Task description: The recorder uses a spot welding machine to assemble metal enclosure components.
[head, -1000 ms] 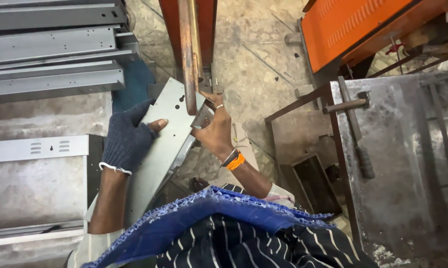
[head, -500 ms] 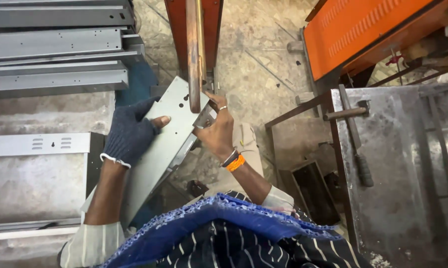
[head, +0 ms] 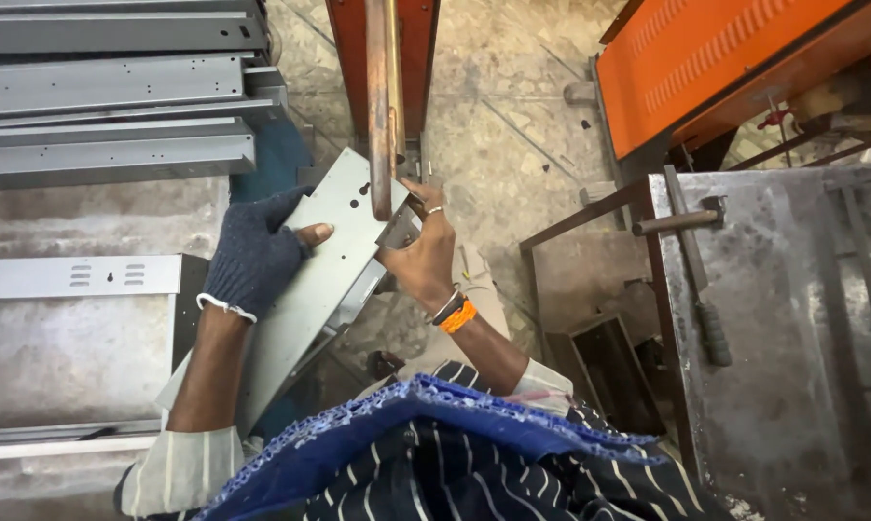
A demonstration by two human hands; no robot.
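A long grey metal panel point(head: 310, 280) slants from the person's lap up to the upright copper-coloured bar point(head: 381, 106) of the orange machine point(head: 382, 58), its punched top end lying just under the bar's lower tip. The left hand point(head: 257, 253), in a dark knitted glove with bare fingertips, lies flat on the panel's upper face near its left edge, fingers together and pointing toward the bar. The bare right hand point(head: 424, 253), with a ring and an orange wristband, grips the panel's right edge close beside the bar, fingers curled around the folded rim, so the panel sits between both hands; more grey panels point(head: 107, 87) are stacked to the left.
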